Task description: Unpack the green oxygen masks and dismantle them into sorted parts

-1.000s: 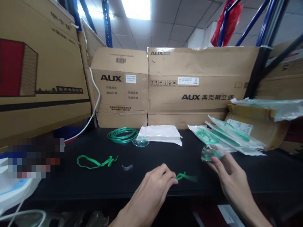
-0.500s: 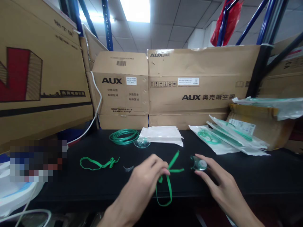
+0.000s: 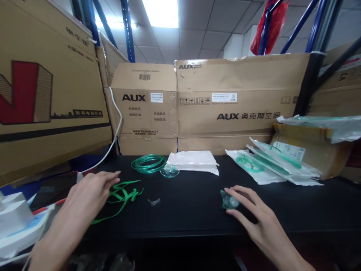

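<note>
Evidently you are partway along: loose parts lie apart on the counter [image 3: 188,218], while green contents show inside the plastic packets [image 3: 251,165] between two and three o'clock from its middle, beside the cardboard box [image 3: 313,150]. Whether any of those packets has been opened, you cannot tell from here.

Out of the wrapping, you have the green straps [image 3: 125,196] in a tangle at nine o'clock, the coil of green tubing [image 3: 148,164] at ten and the clear dome [image 3: 169,172] at eleven, close against the white packet [image 3: 194,161] at twelve to one. The small clear strip [image 3: 153,201] lies alone between eight and nine. None of the straps, the coil or that strip looks joined to another part, and your right hand's piece has not been let go.

Your left hand [image 3: 88,194] is over the near-left part of the straps, its fingers bunched and pointing towards two o'clock. The thumb is mostly hidden, so you cannot tell whether they pinch a strap or merely rest above it.

Your right hand [image 3: 265,222] has its fingers moderately parted around the clear green piece [image 3: 230,201] at three o'clock, gripping it between the thumb below and the fingertips above.
</note>
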A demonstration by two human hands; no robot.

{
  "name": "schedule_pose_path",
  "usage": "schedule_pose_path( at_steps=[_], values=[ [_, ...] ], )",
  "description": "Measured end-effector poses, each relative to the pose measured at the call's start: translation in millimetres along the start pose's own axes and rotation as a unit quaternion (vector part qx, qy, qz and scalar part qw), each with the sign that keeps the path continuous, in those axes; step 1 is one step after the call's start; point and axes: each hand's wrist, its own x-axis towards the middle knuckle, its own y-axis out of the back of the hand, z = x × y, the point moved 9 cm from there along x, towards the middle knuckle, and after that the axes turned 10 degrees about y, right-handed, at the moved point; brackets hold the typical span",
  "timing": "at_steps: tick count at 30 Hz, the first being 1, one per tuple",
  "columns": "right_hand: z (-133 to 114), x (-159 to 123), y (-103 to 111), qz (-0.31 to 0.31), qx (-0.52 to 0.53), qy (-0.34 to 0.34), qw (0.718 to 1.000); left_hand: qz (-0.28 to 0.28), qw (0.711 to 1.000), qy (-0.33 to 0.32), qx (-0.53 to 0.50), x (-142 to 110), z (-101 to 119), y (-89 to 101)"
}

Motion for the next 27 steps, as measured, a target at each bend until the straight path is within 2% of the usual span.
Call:
schedule_pose_path(
  at_steps=[1,3,6,8,10,12,14,16,19,21,24,27],
  values=[
    [-1.7,0.2,-2.0,-0.012,-0.007,0.007,1.000,-0.004,0.999,-0.011,0.031,-0.5,3.8,-4.5],
    [-4.9,0.5,-6.0,-0.035,-0.005,0.014,0.999,-0.017,0.997,-0.037,0.071,-5.0,25.2,-14.1],
    [-8.3,0.9,-8.9,-0.058,0.019,0.007,0.998,-0.056,0.994,-0.085,-0.036,-26.1,83.2,-31.6],
    [-10.0,1.1,-9.1,-0.070,0.022,0.003,0.997,-0.157,0.973,-0.124,-0.118,-52.8,127.6,-60.3],
    [-11.1,1.0,-9.2,-0.079,0.023,0.002,0.997,-0.263,0.940,-0.136,-0.168,-83.1,161.4,-92.6],
    [-12.3,0.9,-9.1,-0.082,0.034,0.004,0.996,-0.308,0.923,-0.127,-0.193,-104.2,179.7,-114.8],
    [-14.8,1.1,-9.1,-0.080,0.050,0.010,0.995,-0.326,0.912,-0.101,-0.227,-113.0,185.2,-127.8],
    [-19.0,1.0,-10.6,-0.082,0.067,0.020,0.994,-0.334,0.898,-0.061,-0.280,-112.0,182.8,-132.8],
    [-27.5,0.8,-13.6,-0.085,0.099,0.044,0.990,-0.333,0.873,-0.006,-0.356,-103.8,175.8,-130.1],
    [-29.5,2.0,-12.5,-0.070,0.123,0.044,0.989,-0.332,0.862,-0.001,-0.384,-100.9,175.8,-125.5],
    [-19.2,6.6,-13.4,-0.053,0.167,-0.028,0.984,-0.340,0.855,-0.017,-0.392,-102.1,178.9,-121.1],
    [-11.3,13.2,-22.8,-0.079,0.185,-0.095,0.975,-0.356,0.858,-0.029,-0.370,-105.2,178.5,-122.0]
  ],
)
